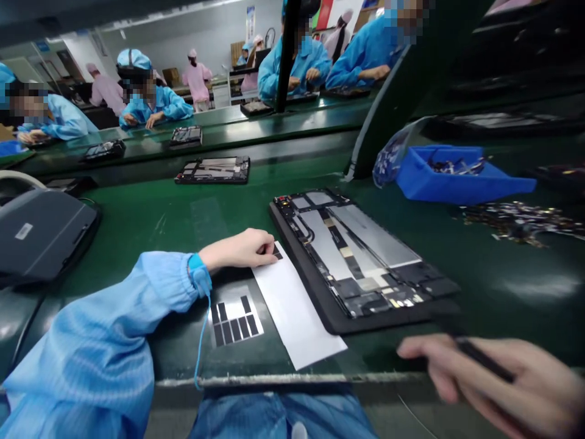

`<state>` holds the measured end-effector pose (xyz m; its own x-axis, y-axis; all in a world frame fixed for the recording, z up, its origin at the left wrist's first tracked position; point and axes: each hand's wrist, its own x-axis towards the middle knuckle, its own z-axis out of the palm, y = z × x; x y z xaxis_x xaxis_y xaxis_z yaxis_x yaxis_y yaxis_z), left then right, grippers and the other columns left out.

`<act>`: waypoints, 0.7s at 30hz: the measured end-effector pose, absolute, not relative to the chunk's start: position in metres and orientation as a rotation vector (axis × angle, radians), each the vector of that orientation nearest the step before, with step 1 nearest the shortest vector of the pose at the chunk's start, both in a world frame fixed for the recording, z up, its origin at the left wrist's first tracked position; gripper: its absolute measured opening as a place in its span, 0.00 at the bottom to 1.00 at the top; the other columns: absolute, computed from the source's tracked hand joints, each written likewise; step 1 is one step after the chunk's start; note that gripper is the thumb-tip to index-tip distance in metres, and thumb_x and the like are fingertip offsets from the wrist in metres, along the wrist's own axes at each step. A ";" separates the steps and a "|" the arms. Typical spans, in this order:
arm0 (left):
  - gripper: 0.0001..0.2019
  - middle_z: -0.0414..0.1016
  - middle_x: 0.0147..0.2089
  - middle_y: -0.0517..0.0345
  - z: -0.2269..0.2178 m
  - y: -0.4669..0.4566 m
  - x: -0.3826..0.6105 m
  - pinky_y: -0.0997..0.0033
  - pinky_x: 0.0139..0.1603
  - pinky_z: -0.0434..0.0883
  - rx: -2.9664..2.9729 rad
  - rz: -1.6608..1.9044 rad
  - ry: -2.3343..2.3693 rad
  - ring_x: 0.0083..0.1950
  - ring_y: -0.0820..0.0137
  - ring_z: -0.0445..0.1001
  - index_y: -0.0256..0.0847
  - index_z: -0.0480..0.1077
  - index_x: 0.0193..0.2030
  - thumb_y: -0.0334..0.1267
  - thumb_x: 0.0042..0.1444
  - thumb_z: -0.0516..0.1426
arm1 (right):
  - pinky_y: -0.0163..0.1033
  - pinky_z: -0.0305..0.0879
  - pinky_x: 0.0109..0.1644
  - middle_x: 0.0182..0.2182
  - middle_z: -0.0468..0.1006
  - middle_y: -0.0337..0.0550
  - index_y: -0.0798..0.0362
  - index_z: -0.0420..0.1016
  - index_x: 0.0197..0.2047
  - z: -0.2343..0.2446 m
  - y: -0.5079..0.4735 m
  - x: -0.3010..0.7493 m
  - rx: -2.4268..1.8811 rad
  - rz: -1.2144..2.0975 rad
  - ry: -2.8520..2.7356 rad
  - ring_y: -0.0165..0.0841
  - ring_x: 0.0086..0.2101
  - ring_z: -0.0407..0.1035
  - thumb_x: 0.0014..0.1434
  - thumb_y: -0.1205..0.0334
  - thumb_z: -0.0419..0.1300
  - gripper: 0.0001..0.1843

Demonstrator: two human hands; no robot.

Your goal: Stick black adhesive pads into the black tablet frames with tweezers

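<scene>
Left hand [235, 250] pinched narrow on dark strip [277, 253] atop white backing sheet [292, 305], black tool [484, 360] gripped by right hand [503, 381]; clean peel judged needed next.

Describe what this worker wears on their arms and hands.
The left arm is covered by a light blue, finely striped smock sleeve with a gathered cuff. A blue wrist strap sits at the left wrist, with a thin blue cord running down from it. The left hand and right hand are bare, without gloves. No right sleeve shows.
</scene>
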<state>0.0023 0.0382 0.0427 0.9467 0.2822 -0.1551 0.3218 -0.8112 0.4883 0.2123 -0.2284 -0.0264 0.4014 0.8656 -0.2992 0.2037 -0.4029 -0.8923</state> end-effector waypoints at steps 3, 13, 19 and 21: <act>0.05 0.60 0.25 0.65 0.043 0.045 0.004 0.77 0.26 0.55 2.489 -0.220 0.392 0.26 0.77 0.57 0.35 0.64 0.29 0.33 0.54 0.55 | 0.47 0.63 0.17 0.17 0.73 0.51 0.43 0.76 0.29 0.000 -0.201 0.209 -1.870 0.872 -0.940 0.42 0.16 0.67 0.52 0.33 0.46 0.27; 0.07 0.62 0.30 0.63 0.041 0.052 0.006 0.78 0.29 0.57 2.413 -0.315 0.313 0.29 0.77 0.59 0.35 0.67 0.40 0.30 0.53 0.54 | 0.33 0.63 0.27 0.26 0.74 0.41 0.53 0.70 0.30 0.048 -0.066 0.163 -1.461 0.569 -1.859 0.30 0.25 0.68 0.54 0.52 0.58 0.12; 0.09 0.62 0.30 0.63 0.044 0.050 0.007 0.78 0.29 0.58 2.439 -0.343 0.322 0.29 0.76 0.59 0.34 0.67 0.41 0.30 0.52 0.54 | 0.31 0.62 0.26 0.26 0.74 0.40 0.55 0.70 0.31 0.037 -0.059 0.173 -1.421 0.591 -1.955 0.27 0.23 0.68 0.55 0.57 0.57 0.10; 0.10 0.63 0.31 0.63 0.044 0.050 0.008 0.78 0.30 0.58 2.438 -0.352 0.336 0.29 0.76 0.59 0.34 0.68 0.42 0.30 0.52 0.54 | 0.31 0.63 0.27 0.27 0.74 0.40 0.55 0.71 0.31 0.039 -0.060 0.173 -1.390 0.566 -1.980 0.28 0.24 0.69 0.55 0.58 0.57 0.09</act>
